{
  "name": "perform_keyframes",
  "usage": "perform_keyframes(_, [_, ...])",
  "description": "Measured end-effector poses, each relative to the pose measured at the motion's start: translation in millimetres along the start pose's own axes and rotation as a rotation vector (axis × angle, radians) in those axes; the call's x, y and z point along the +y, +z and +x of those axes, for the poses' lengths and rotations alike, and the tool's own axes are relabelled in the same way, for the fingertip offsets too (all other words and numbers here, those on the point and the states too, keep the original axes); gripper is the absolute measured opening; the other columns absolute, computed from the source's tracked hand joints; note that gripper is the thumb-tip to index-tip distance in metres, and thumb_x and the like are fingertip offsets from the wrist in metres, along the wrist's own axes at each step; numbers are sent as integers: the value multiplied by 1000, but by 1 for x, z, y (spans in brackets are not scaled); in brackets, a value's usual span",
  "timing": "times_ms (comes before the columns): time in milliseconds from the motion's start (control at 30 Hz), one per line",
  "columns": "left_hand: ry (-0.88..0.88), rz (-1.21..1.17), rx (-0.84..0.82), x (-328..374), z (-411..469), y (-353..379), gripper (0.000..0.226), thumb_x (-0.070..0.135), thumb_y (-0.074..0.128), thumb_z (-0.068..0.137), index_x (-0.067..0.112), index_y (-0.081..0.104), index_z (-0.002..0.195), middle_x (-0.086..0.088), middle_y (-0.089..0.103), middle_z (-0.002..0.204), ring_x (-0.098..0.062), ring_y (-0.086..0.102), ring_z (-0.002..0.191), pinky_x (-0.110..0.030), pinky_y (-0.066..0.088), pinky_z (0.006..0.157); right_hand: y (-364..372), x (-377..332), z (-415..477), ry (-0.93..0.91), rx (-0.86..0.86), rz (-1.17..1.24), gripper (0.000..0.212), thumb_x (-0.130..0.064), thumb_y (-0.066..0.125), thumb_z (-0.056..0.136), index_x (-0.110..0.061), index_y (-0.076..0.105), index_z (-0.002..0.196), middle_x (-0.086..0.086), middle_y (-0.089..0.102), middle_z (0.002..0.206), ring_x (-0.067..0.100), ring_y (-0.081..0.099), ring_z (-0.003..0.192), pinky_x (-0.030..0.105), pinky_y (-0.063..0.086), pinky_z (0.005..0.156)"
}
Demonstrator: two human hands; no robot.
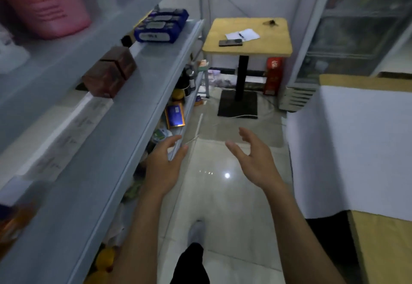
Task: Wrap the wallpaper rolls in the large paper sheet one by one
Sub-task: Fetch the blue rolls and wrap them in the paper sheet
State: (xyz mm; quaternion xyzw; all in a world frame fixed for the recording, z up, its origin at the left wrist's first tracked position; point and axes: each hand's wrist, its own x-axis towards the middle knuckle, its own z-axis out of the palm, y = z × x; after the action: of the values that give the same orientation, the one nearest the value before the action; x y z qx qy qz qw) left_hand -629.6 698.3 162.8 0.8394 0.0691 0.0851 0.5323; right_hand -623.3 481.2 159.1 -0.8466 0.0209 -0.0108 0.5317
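While held over open floor [225, 196], left hand [163, 163] beside shelf edge [159, 107], right hand [254, 157] apart, both spread, empty

Two hands: left hand [163, 163], right hand [254, 157]. One small table [263, 48], one phone [230, 42], one notebook [244, 34], one white sheet [356, 145].

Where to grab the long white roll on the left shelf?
Likely mid-length, from the aisle side. The long white roll lies lengthwise on the shelf, its long side facing the aisle; a brown box crowds its far end. The left hand is nearest.
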Motion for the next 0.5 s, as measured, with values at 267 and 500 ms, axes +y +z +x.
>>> perform_keyframes(267, [158, -18, -294, 18, 156, 39, 21, 30, 63, 90, 34, 61, 111, 7, 64, 115, -10, 58, 107, -27, 46, 93, -23, 12, 65, 237, 437, 114, 65, -51, 57, 88, -26, 36, 145, -6, 45, 146, 10, 45, 129, 35, 38, 108])
perform_keyframes(500, [236, -67, -526, 35, 221, 106, 22, 29, 63, 91, 31, 60, 113, 16, 61, 105, -10, 58, 104, -32, 47, 91, -53, 31, 83, 385, 724, 172, 68, -53, 56, 89, -30, 31, 148, -10, 40, 149, 3, 41, 130, 35, 36, 110])
